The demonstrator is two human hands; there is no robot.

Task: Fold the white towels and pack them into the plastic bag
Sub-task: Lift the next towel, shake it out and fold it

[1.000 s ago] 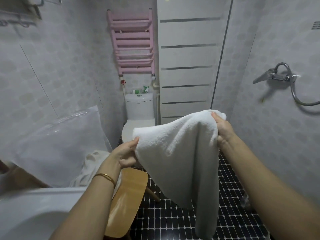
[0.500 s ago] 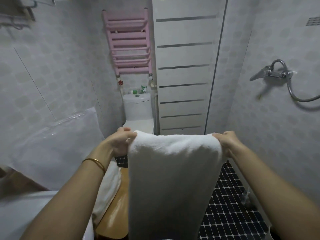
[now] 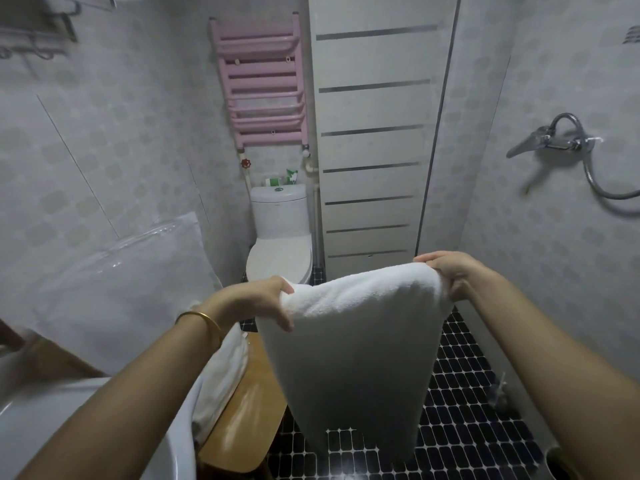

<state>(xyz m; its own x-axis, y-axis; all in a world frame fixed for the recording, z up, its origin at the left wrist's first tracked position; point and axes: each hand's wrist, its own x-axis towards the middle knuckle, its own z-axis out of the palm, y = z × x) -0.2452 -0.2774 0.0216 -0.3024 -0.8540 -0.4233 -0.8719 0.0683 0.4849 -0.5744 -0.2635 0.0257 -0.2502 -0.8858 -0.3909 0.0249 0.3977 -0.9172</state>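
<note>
A white towel (image 3: 353,348) hangs in the air in front of the person, in the middle of the view, and both hands hold it by its top edge. The left hand (image 3: 258,303) grips the left end of this edge with the fingers curled over the cloth and the thumb on the near side. The right hand (image 3: 450,277) grips the right end in the same way, and it stands a little higher. The top edge runs from about nine o'clock to three o'clock between the two hands, and the long axis of the towel goes straight down toward six o'clock, above the dark tiled floor (image 3: 467,427), with the lower end free. The edge looks round and thick (perhaps the cloth is already doubled there, but I cannot be sure). The plastic bag (image 3: 121,282) leans on the wall at about nine o'clock from the towel, well apart from it, so the left hand is the nearer one to it. A wooden stool (image 3: 242,424) stands at about seven o'clock, below the left forearm, and a second towel (image 3: 221,372) lies on it. In my judgement the folding is in progress and the packing of this towel is not yet begun. The next fold will probably shorten the long hanging length, and after this the towel must travel to the left, toward the bag.
</note>
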